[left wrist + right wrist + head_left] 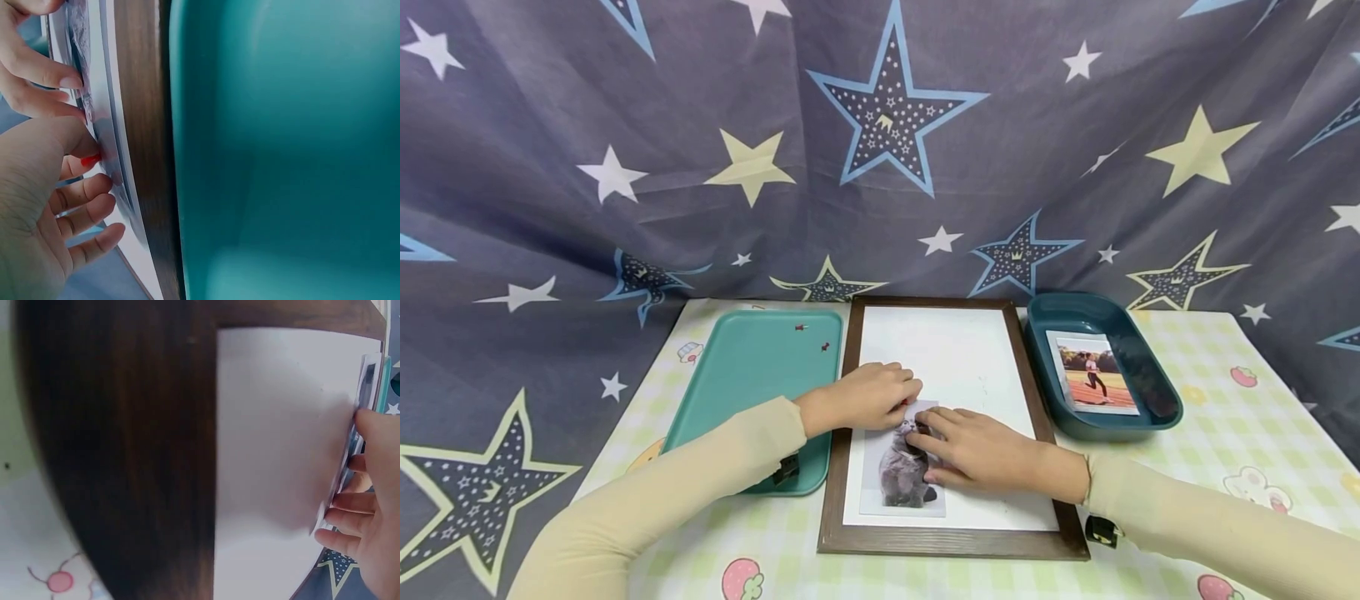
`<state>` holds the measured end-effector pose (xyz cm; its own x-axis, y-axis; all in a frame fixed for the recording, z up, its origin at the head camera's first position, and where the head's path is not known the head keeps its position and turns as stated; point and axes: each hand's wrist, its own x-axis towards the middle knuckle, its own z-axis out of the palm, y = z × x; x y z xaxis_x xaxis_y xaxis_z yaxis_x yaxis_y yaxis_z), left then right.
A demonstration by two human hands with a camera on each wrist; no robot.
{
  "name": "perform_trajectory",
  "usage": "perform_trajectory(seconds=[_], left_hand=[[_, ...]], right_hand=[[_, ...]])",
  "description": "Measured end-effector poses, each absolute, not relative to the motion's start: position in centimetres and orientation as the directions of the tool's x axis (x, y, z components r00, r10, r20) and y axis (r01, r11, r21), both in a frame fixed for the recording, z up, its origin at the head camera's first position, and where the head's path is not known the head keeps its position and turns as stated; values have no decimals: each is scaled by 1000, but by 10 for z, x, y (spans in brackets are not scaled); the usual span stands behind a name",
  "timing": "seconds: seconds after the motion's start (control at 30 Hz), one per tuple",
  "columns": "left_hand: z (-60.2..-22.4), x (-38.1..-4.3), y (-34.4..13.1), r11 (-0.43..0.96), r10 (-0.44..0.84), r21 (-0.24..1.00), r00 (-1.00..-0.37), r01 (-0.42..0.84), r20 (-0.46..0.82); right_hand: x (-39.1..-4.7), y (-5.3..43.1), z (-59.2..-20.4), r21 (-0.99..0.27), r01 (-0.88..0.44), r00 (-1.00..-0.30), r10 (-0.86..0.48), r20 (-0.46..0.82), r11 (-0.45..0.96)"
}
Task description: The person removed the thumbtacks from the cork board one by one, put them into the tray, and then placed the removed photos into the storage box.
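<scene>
Left hand [867,397] pinches a red pushpin [90,160]; right hand [981,450] (loosely spread) touches the photo [901,477].

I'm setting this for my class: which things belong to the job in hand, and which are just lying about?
In the job:
cat photo, partly under the right hand
red pin, in the left hand
board

Lying about, perhaps for later:
tray, with two pins
bin, with runner photo
</scene>
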<state>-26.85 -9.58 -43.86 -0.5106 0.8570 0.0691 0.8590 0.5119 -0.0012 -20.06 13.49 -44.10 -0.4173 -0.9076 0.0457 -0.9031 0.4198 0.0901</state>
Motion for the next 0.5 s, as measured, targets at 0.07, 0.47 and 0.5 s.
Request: perform_trajectory(seconds=[0.07,0.47,0.5], left_hand=[[-438,-268,-96,513,856,1,-512,858,69],[-435,-265,-95,529,848,-7,-529,849,29],[-435,-264,-95,531,847,-7,-531,847,25]], right_hand=[[-199,135,-441,97,-903,-415,-909,47,418],[-198,134,-443,127,-897,-422,-906,36,423],[-198,134,-443,129,-897,-422,-906,35,423]])
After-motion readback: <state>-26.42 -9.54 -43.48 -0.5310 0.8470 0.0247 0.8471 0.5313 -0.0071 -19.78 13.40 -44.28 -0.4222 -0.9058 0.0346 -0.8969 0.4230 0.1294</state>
